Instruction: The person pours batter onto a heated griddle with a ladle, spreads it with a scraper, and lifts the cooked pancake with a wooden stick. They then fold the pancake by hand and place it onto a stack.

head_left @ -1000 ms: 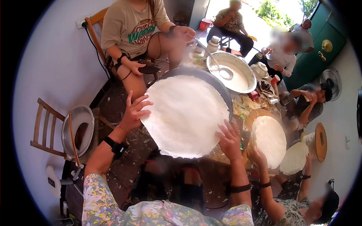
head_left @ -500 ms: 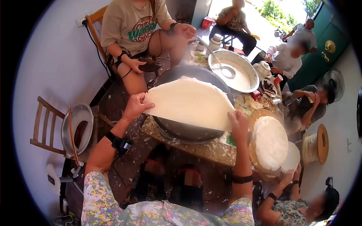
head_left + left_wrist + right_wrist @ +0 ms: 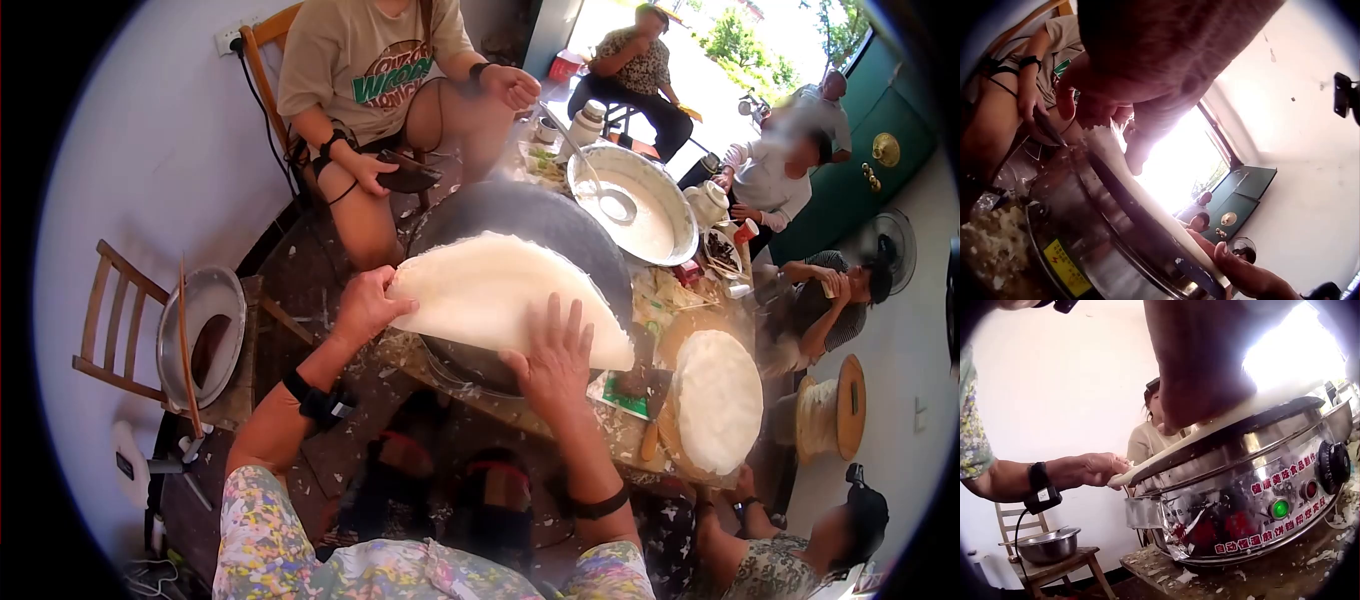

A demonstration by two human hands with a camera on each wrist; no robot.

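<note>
A thin, pale pancake [image 3: 470, 290] lies in a half-moon shape across the black plate of a round electric griddle [image 3: 500, 210]. My left hand [image 3: 372, 308] pinches its left end between thumb and fingers. Spread and straight, the fingers of my right hand [image 3: 555, 360] rest on the pancake's right part, near its straight front edge. In the left wrist view the pancake's edge [image 3: 1147, 203] runs along the griddle's rim. The right wrist view shows the griddle's metal side [image 3: 1241, 512] with a green light and a black knob.
A basin of batter [image 3: 650, 225] with a ladle [image 3: 617, 206] stands behind the griddle. To the right lies a stack of pale pancakes [image 3: 715, 400], near a knife handle [image 3: 650, 440]. Several people sit around the table. A metal basin [image 3: 225, 330] sits at the left.
The full round sheet held up earlier came down over the griddle and now shows as a half-moon. My right hand let go of its right end and moved left onto its surface.
</note>
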